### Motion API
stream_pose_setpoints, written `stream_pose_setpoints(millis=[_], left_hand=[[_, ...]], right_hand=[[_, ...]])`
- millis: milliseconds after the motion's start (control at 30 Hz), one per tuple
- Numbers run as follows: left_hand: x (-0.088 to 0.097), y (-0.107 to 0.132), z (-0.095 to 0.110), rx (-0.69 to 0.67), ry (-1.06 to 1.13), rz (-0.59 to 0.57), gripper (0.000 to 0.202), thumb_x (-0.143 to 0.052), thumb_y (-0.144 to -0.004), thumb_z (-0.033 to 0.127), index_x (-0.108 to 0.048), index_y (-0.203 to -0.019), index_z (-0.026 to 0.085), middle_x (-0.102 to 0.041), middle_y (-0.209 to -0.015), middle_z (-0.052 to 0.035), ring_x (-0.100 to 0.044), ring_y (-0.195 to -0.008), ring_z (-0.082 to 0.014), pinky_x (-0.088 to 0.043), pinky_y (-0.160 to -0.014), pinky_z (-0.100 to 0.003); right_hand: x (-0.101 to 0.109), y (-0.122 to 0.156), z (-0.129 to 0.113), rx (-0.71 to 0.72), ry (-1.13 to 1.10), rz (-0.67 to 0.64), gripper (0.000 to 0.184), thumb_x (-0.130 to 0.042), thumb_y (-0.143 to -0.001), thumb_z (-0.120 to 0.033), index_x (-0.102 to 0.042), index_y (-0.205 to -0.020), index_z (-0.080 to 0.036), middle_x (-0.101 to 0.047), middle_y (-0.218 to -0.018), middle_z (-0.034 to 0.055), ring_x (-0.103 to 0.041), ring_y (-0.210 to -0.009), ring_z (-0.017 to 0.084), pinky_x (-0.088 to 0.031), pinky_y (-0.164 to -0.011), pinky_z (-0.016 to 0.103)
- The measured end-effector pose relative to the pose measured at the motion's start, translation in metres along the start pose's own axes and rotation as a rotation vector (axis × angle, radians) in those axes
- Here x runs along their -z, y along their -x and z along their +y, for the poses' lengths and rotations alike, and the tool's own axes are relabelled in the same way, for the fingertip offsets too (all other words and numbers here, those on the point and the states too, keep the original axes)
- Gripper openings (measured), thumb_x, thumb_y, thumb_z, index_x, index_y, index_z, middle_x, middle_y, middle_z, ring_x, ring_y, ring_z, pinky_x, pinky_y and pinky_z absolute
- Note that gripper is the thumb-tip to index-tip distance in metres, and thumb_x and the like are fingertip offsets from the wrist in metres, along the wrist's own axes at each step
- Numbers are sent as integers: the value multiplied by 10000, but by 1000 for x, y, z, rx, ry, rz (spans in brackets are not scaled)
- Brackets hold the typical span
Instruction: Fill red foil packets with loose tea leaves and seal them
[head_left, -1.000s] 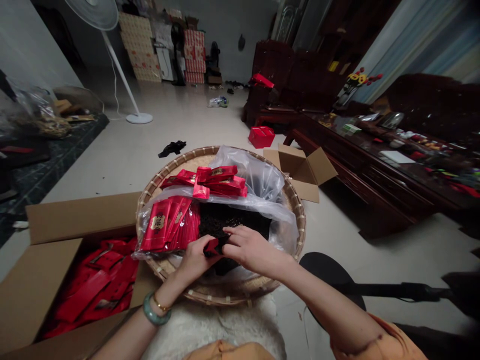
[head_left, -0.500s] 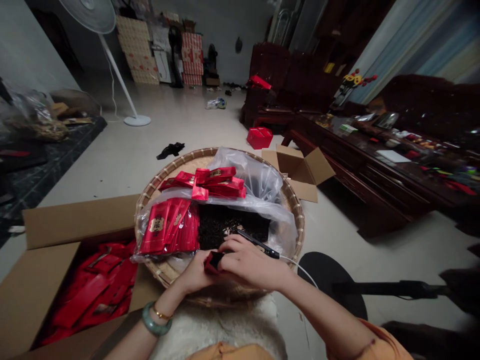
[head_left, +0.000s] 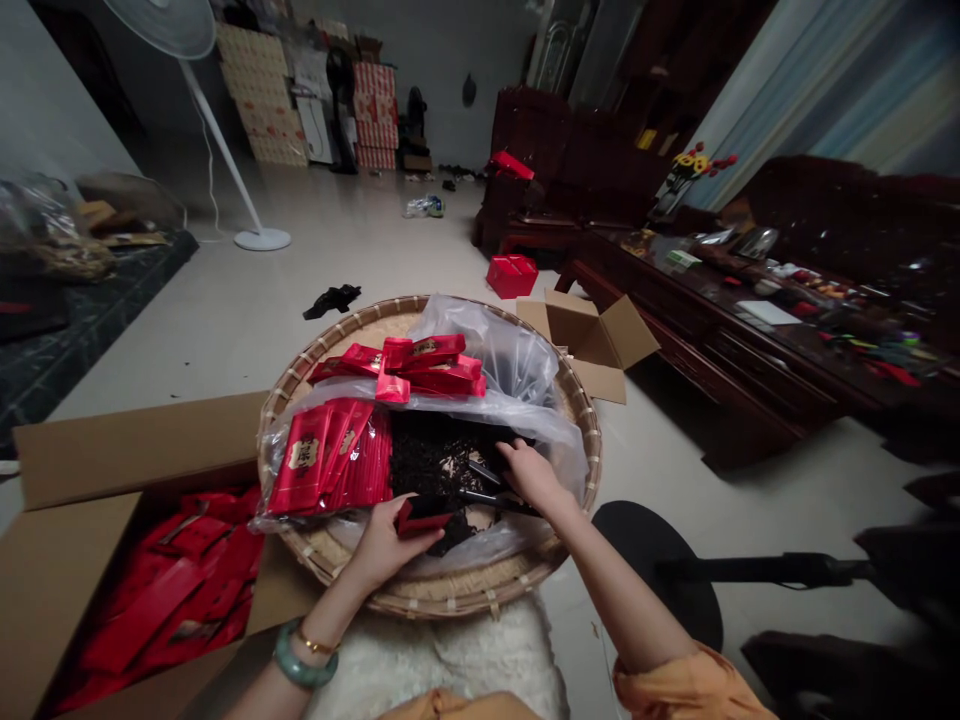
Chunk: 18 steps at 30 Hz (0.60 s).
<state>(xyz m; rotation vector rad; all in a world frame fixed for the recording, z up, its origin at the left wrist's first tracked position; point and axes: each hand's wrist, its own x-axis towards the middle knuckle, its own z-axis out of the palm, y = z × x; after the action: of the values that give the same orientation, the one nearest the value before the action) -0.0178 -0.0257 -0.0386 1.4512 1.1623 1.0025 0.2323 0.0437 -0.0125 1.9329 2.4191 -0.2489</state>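
Pale floor, dark wooden furniture

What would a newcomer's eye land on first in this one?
Probably the bright red packets on the left side of the round woven tray, beside a dark loose heap. Next, likely the open cardboard box at lower left, holding more red packets, and the left hand holding an open packet near the tray's front.

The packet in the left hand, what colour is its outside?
The packet is red outside, best seen in the head view.

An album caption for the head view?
Left hand holds an open red packet; right hand at the dark loose heap.
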Motion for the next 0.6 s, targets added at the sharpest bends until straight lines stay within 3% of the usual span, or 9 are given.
stream_pose_setpoints(millis=[100,367,467,600], left_hand=[[-4,-4,3,45,-4,2,286,-748,-601,323,-658,-770,112,-710,-748,-66,-659,-699,-210,-555,-674,-336],[-7,-10,3,78,1,40,306,-741,-578,337,-660,-774,117,-710,-744,-57,-651,-692,-200,-547,-663,-317],[-7,-10,4,86,-1,61,291,-738,-573,331,-659,-757,120,-713,-741,-56,-648,-680,-194,-546,-663,-313],[-8,-12,7,88,-8,73,274,-733,-571,326,-652,-740,126,-715,-728,-50,-644,-663,-187,-543,-653,-307]], right_hand=[[-7,-6,-2,-8,30,-48,457,-647,-771,-163,-529,-1213,-184,-585,-1069,123,-610,-965,213,-466,-754,264],[-7,-11,-1,-26,2,-80,204,-578,-793,-174,-630,-990,-183,-631,-978,87,-611,-919,194,-431,-762,250],[-5,-7,6,-59,-100,-2,211,-570,-795,-208,-651,-989,-198,-658,-971,76,-614,-904,197,-430,-739,259],[-2,-1,14,-84,-490,185,217,-597,-749,-250,-691,-927,-170,-683,-832,53,-611,-709,162,-444,-648,253]])
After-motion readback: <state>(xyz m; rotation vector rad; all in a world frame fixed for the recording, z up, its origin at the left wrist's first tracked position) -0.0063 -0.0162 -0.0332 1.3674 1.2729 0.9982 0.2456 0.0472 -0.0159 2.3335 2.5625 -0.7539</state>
